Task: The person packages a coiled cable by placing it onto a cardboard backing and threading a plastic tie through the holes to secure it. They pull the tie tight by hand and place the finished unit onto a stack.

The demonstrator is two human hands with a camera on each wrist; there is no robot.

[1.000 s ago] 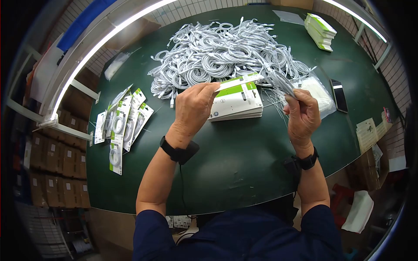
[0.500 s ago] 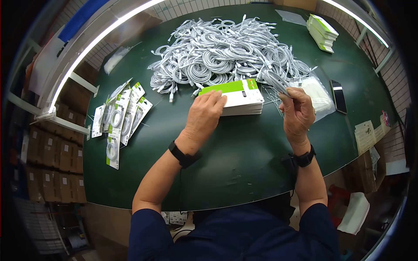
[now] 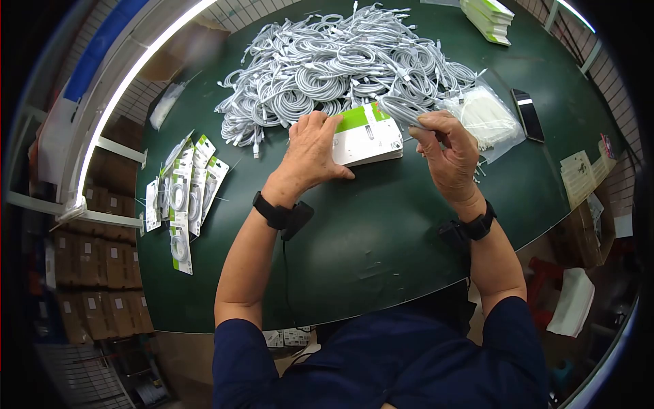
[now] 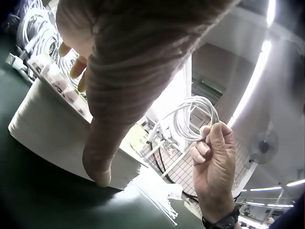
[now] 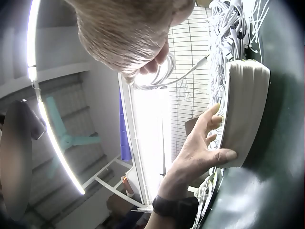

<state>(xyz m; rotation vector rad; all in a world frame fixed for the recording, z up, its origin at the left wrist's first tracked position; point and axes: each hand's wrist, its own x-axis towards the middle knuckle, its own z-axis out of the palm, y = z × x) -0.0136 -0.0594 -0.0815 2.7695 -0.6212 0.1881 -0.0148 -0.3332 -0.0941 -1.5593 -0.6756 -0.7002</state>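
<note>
A stack of white and green cards lies on the table below the cable pile. My left hand grips its left end, the thumb at the near side and the fingers toward the far side; the right wrist view shows this hand spread across the stack. To the right of the stack, my right hand pinches a coiled grey-white cable between thumb and fingers. In the left wrist view the coil hangs in loops from the raised right hand.
A large pile of coiled cables covers the back. Right of it lie a bag of white ties and a phone. Carded cables lie at the left, more cards at the back right.
My left hand first held a tilted card above the stack, then lowered to it; now it spans the left end with the thumb spread. My right hand keeps the coil, now nearer the stack.
</note>
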